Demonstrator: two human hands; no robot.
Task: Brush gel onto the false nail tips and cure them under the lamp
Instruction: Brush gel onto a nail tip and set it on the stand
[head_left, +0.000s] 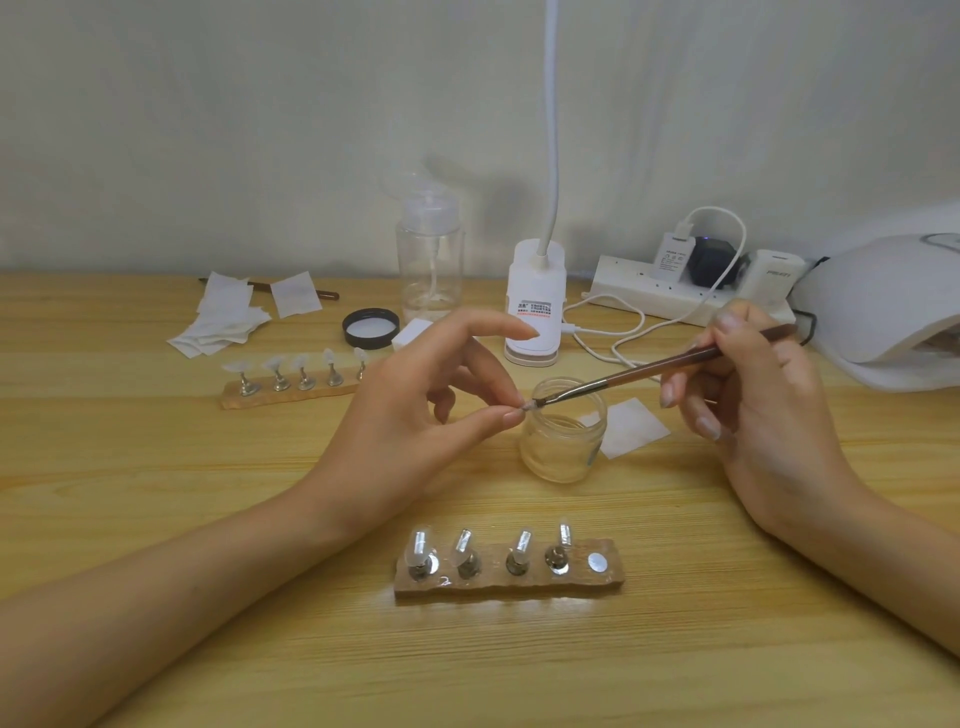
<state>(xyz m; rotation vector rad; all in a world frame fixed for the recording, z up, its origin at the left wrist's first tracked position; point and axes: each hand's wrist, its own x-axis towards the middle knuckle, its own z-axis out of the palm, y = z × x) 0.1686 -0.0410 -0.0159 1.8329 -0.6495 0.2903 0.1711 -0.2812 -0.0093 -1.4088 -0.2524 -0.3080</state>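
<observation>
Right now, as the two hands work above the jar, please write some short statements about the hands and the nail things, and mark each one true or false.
1. The right hand holds the brush. True.
2. The glass jar has its lid on. False: it is open, and a black lid lies further back.
3. The near holder carries five nail tips. False: it carries four, and the magnet at its right end is bare.
4. The left hand pinches a small piece at the brush's bristles. True.
5. The curing lamp stands on the person's left. False: it is on the right.
</observation>
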